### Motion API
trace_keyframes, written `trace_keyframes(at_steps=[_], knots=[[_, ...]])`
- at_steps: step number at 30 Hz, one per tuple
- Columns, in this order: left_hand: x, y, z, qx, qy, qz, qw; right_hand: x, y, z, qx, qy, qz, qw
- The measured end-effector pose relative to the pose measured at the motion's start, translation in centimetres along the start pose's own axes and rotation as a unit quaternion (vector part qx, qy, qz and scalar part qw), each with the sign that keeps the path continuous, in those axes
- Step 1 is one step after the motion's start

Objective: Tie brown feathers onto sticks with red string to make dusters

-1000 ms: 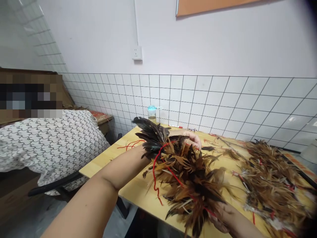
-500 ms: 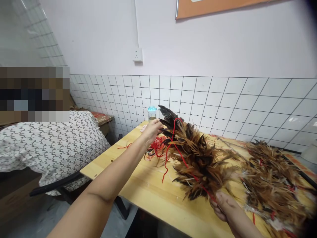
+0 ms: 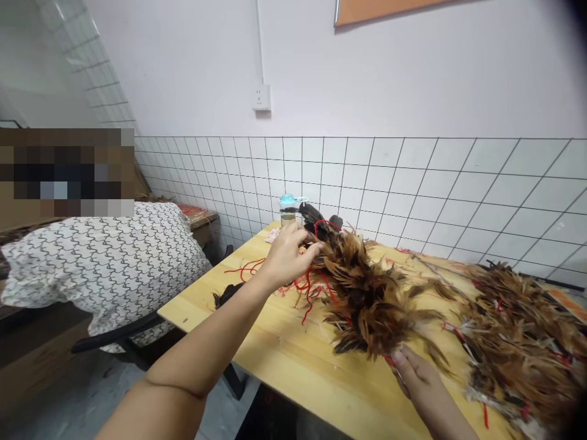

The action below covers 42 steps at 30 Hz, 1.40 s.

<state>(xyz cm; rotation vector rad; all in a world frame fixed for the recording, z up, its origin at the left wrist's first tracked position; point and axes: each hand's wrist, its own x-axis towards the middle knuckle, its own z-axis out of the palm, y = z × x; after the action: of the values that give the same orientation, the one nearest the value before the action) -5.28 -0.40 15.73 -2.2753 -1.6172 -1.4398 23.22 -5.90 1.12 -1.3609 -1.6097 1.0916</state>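
A string of brown and black feathers (image 3: 362, 287) tied on red cord (image 3: 308, 292) lies stretched across the wooden table (image 3: 284, 354). My left hand (image 3: 287, 253) grips the far end of the string, fingers closed near the dark feathers. My right hand (image 3: 413, 373) pinches the near end where the red cord comes out, low at the front of the table.
More feather strings (image 3: 518, 330) are heaped on the right of the table. A small jar with a blue lid (image 3: 288, 211) stands by the tiled wall. A person in a patterned shirt (image 3: 101, 263) sits on a chair at the left.
The feather string has gone from a bunch held up in both hands to lying stretched along the table. My left hand has moved to its far end.
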Motion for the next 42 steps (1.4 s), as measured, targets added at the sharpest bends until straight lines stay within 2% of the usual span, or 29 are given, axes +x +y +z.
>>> trace_keyframes(at_steps=[2,5,9,13,16,18,23,25,28,32,33,35,39,42], knots=[[0.2,-0.5,0.2,-0.073,-0.018,-0.041,0.996,0.2,0.2,0.1,-0.038,0.017,-0.022,0.999],[0.2,-0.8,0.0,-0.192,-0.043,-0.106,0.975,0.5,0.4,0.1,-0.109,0.053,-0.034,0.992],[0.5,-0.5,-0.2,-0.280,-0.068,-0.134,0.948,1.0,0.4,0.3,-0.203,0.077,-0.050,0.975],[1.2,0.9,-0.1,-0.264,-0.132,-0.112,0.949,1.3,0.2,1.1,-0.266,0.096,-0.068,0.957],[1.9,2.0,0.4,-0.190,-0.186,-0.080,0.961,1.3,-0.2,1.9,-0.315,0.109,-0.064,0.941],[2.7,2.3,1.1,-0.146,-0.202,-0.067,0.966,1.0,-0.5,2.3,-0.348,0.109,-0.059,0.929],[4.9,1.3,3.3,-0.098,-0.221,-0.125,0.962,0.0,-1.4,2.8,-0.411,0.071,-0.049,0.907],[5.0,1.2,4.0,-0.053,-0.240,-0.083,0.966,-0.4,-1.6,2.9,-0.429,0.064,-0.036,0.900],[3.5,2.4,4.8,0.026,-0.280,0.049,0.958,-0.5,-1.8,3.1,-0.450,0.072,-0.009,0.890],[-0.5,5.0,5.6,0.168,-0.357,0.206,0.896,0.0,-1.8,3.4,-0.448,0.088,0.006,0.890],[-1.5,5.4,5.8,0.196,-0.349,0.245,0.883,0.1,-1.6,3.3,-0.437,0.086,0.004,0.896],[-3.1,5.7,5.9,0.237,-0.298,0.304,0.873,0.5,-1.2,3.0,-0.400,0.077,-0.008,0.913],[-5.3,5.3,5.8,0.283,-0.167,0.339,0.882,1.2,-0.1,2.1,-0.281,0.067,-0.021,0.957],[-6.4,5.0,5.8,0.251,-0.079,0.364,0.894,1.5,0.5,1.8,-0.171,0.072,-0.011,0.983]])
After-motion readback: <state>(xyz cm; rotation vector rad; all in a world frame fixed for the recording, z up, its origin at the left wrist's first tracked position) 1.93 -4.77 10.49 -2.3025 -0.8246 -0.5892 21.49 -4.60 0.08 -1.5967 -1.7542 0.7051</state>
